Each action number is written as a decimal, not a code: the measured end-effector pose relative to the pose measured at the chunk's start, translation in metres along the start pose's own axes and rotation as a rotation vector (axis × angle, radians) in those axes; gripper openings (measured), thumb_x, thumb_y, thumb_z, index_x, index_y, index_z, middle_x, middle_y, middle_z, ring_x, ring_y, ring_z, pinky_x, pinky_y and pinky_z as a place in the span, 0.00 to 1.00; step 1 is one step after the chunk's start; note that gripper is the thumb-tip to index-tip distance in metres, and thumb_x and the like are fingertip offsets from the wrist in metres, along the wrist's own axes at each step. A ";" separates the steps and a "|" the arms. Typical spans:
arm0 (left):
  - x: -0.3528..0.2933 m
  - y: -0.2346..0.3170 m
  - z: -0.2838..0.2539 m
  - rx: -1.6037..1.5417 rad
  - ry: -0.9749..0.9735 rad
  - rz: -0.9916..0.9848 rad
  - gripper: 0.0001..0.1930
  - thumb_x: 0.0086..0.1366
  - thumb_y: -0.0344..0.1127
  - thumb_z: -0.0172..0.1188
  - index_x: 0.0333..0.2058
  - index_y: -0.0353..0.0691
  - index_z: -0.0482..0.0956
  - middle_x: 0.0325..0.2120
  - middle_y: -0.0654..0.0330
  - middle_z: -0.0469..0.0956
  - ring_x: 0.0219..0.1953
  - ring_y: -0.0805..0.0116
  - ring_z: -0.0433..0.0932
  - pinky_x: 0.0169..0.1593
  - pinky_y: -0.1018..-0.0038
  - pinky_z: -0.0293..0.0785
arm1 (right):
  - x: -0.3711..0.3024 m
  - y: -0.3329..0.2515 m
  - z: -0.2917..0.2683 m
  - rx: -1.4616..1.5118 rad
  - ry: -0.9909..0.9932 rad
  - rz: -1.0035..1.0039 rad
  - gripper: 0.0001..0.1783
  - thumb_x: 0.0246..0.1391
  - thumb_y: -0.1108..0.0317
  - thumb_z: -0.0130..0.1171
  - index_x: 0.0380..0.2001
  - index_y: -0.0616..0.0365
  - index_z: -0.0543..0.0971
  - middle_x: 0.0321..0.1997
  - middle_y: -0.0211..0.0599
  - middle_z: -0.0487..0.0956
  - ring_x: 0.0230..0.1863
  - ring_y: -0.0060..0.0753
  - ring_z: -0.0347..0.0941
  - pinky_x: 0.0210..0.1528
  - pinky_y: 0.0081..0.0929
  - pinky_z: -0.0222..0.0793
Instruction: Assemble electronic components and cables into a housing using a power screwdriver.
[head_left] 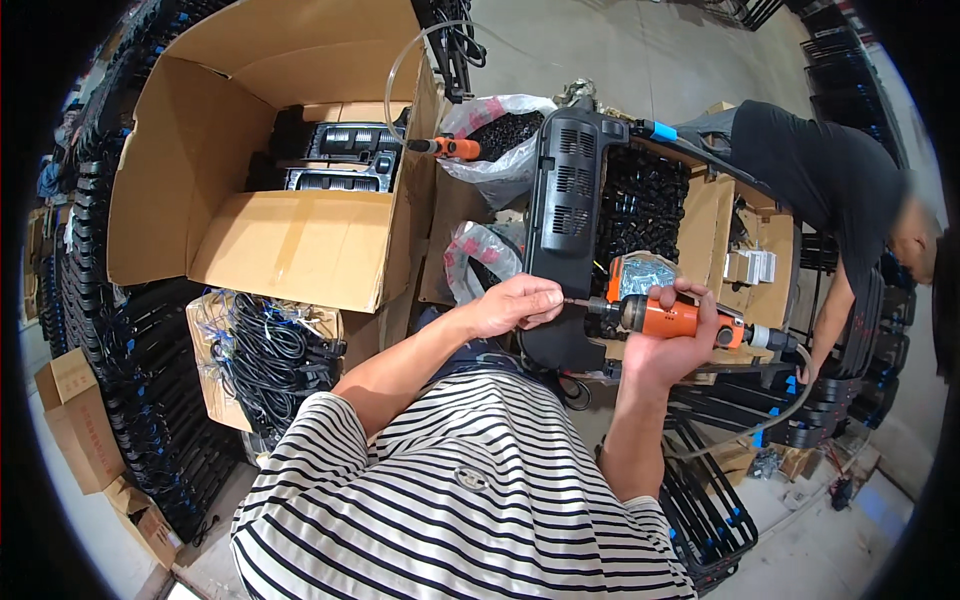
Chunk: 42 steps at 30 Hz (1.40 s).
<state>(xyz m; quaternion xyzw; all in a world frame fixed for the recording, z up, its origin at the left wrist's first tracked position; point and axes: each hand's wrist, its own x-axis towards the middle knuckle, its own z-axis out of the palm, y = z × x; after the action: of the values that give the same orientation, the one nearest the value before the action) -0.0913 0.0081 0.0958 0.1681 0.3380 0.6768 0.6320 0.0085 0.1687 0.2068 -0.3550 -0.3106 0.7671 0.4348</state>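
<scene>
My right hand (672, 345) is wrapped round an orange and black air screwdriver (668, 318), held roughly level with its bit pointing left. A clear hose (800, 385) runs from the tool's rear end. The fingers of my left hand (518, 305) are pinched together at the tip of the bit; what they hold, if anything, is too small to make out. Just beyond both hands lies a long black plastic housing (562, 235) with slotted vents. Beside it, close to the screwdriver, an orange container (615, 285) holds a clear bag of silver screws (645, 273).
An open cardboard box (290, 245) with black metal-fronted parts stands at left, bundled black cables (275, 355) below it. A second orange air tool (455, 148) hangs near a white sack (520, 180) of black pieces. A co-worker (820, 165) bends over at right, beside stacked black frames (710, 500).
</scene>
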 end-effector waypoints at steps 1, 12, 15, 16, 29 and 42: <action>0.001 0.000 -0.004 0.052 0.000 0.009 0.18 0.73 0.43 0.48 0.24 0.40 0.69 0.18 0.71 0.58 0.20 0.81 0.54 0.24 0.80 0.51 | 0.005 0.003 0.001 -0.009 0.003 0.001 0.10 0.58 0.62 0.52 0.32 0.58 0.73 0.31 0.37 0.73 0.27 0.29 0.66 0.41 0.34 0.66; 0.008 0.019 -0.023 0.868 0.093 0.359 0.17 0.72 0.40 0.49 0.26 0.35 0.71 0.19 0.63 0.67 0.23 0.77 0.67 0.29 0.75 0.65 | 0.054 0.026 -0.002 0.031 0.073 0.280 0.09 0.60 0.65 0.51 0.32 0.61 0.72 0.33 0.40 0.75 0.29 0.29 0.68 0.38 0.34 0.72; 0.012 0.020 -0.026 1.054 0.133 0.507 0.17 0.72 0.40 0.50 0.26 0.35 0.71 0.19 0.60 0.67 0.23 0.76 0.67 0.28 0.74 0.65 | 0.061 0.032 -0.002 0.049 0.125 0.342 0.09 0.59 0.66 0.51 0.32 0.62 0.72 0.33 0.41 0.75 0.29 0.29 0.69 0.38 0.34 0.71; 0.013 0.022 -0.027 1.047 0.130 0.500 0.17 0.72 0.40 0.50 0.26 0.35 0.71 0.19 0.60 0.67 0.23 0.76 0.67 0.28 0.74 0.65 | 0.065 0.034 -0.001 0.065 0.132 0.373 0.09 0.59 0.66 0.52 0.33 0.62 0.71 0.33 0.41 0.75 0.29 0.29 0.69 0.38 0.33 0.71; 0.008 -0.001 -0.035 -0.102 0.011 -0.050 0.23 0.73 0.50 0.45 0.23 0.41 0.66 0.19 0.71 0.60 0.20 0.80 0.57 0.24 0.81 0.55 | 0.058 0.047 0.004 0.113 0.059 0.210 0.10 0.59 0.66 0.50 0.28 0.61 0.73 0.33 0.41 0.75 0.29 0.30 0.68 0.37 0.33 0.70; 0.006 0.015 -0.029 0.090 0.073 -0.011 0.22 0.73 0.50 0.46 0.24 0.41 0.66 0.19 0.70 0.58 0.22 0.79 0.55 0.25 0.80 0.54 | 0.059 0.039 0.009 0.139 0.033 0.250 0.10 0.58 0.65 0.51 0.27 0.59 0.74 0.32 0.38 0.75 0.28 0.28 0.66 0.39 0.32 0.67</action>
<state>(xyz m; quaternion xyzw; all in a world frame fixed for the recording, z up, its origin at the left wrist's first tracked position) -0.1223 0.0067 0.0836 0.1697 0.3918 0.6632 0.6148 -0.0385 0.2030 0.1651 -0.3725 -0.2030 0.8289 0.3647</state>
